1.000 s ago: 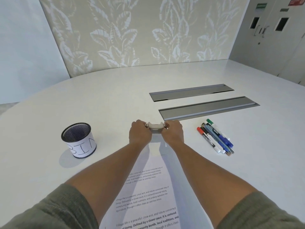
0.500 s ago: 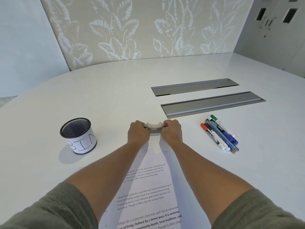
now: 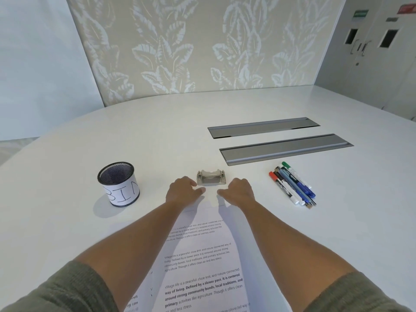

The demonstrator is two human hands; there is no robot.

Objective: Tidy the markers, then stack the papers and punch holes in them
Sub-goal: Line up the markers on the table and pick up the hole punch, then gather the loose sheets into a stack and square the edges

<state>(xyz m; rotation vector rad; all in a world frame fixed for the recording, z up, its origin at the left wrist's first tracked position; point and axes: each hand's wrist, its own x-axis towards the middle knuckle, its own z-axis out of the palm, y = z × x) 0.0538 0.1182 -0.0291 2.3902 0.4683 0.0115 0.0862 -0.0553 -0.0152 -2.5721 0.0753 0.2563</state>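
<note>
One hole punch [image 3: 211, 178] stands upright on the white tabletop [image 3: 67, 221], at the far end of the printed papers [image 3: 200, 262]; the count of sheets cannot be told, though a second edge shows at the lower left. One black mesh pen cup [image 3: 118, 183], with a paper band lettered "BIN", stands to the left, well apart from the punch. One group of markers [image 3: 292, 186] lies to the right, touching one another: a green cap, a red cap and several blue or dark barrels, some five or six in all. Two grey cable-tray lids [image 3: 286, 148] are set in the tabletop beyond. The left hand [image 3: 182, 191] and right hand [image 3: 238, 191] rest on the top edge of the papers, fingers [image 3: 199, 190] loosely curled and grasping nothing. The punch sits just beyond and between both hands, not touched by either.
</note>
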